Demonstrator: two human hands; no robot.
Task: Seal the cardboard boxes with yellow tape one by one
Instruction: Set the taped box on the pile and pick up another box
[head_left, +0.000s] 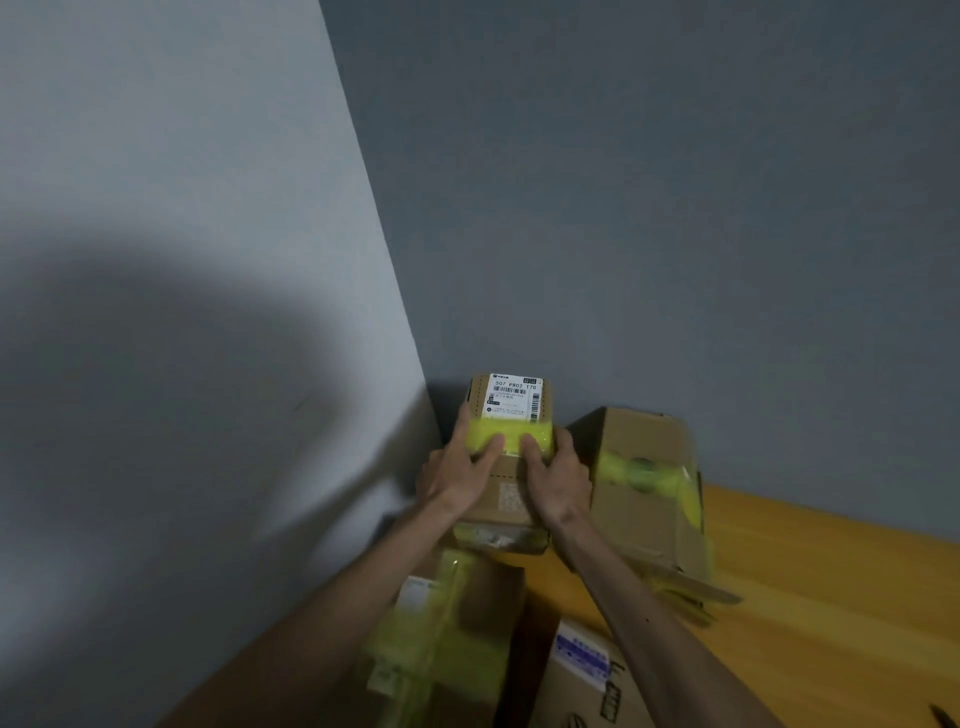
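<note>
**Both hands flat on the yellow band**

Set in the corner of two grey walls (623, 208): a small brown cardboard box (511, 475), long face toward the camera, with a white shipping label (514, 397) bearing barcodes at its far end; across the middle, a wide band of glossy yellow tape (511, 435), run from side to side and overlapping the label's lower edge. On that band, the left hand (457, 475) and the right hand (558, 480), one at each side; fingers straight and pressed flat against the tape, thumbs out along the box's side edges (nothing pinched, nothing curled round). Below the band, bare cardboard with a faint square printed code; under the box, something blurred with yellow on it, not clear enough to name. Just to the right, a bigger tilted cardboard box (644, 519), yellow tape across its front, a loose flap at its base. Nearer the camera, a blurred carton swathed in pale yellow tape (447, 639); beside it, a brown carton with a blue-printed white label (587, 670); all on an orange-brown wooden surface (805, 597).
</note>
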